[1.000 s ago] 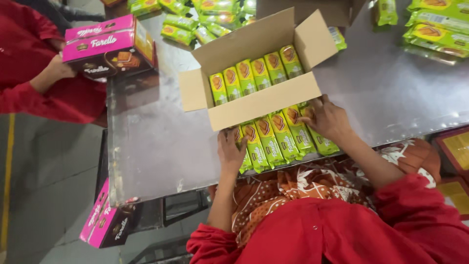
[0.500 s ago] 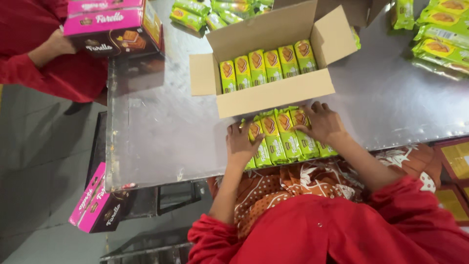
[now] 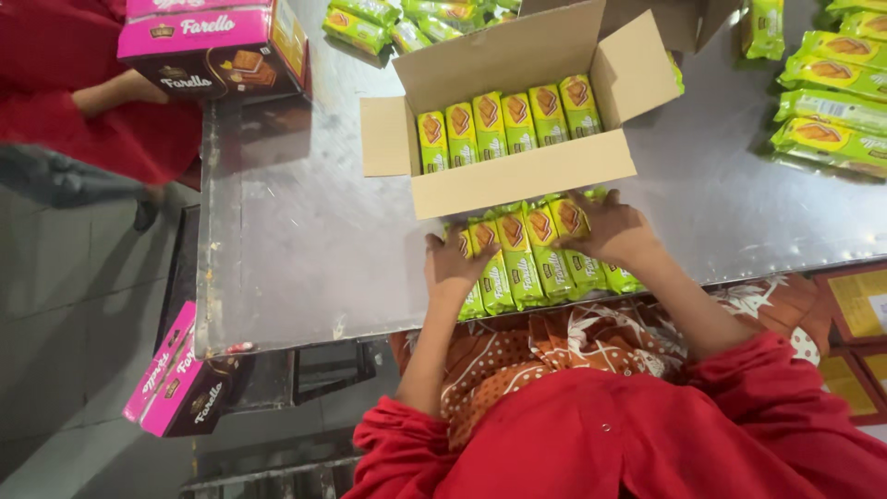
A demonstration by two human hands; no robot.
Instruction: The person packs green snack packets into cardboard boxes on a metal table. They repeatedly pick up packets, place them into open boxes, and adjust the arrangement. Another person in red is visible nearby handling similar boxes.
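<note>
Biscuit packets [image 3: 531, 254], green and yellow, lie in a tight row at the near edge of the steel tabletop [image 3: 296, 240], just below centre of the frame, and I press them together from both ends: my left hand [image 3: 453, 263] flat against the left end, my right hand [image 3: 610, 226] spread over the right end, fingers curled on the wrappers. I judge this the gathering step; lifting the row as one block calls for even squeeze. Directly above, the open cardboard box [image 3: 522, 176] already holds one row of the same packets standing side by side, with room left in front.
</note>
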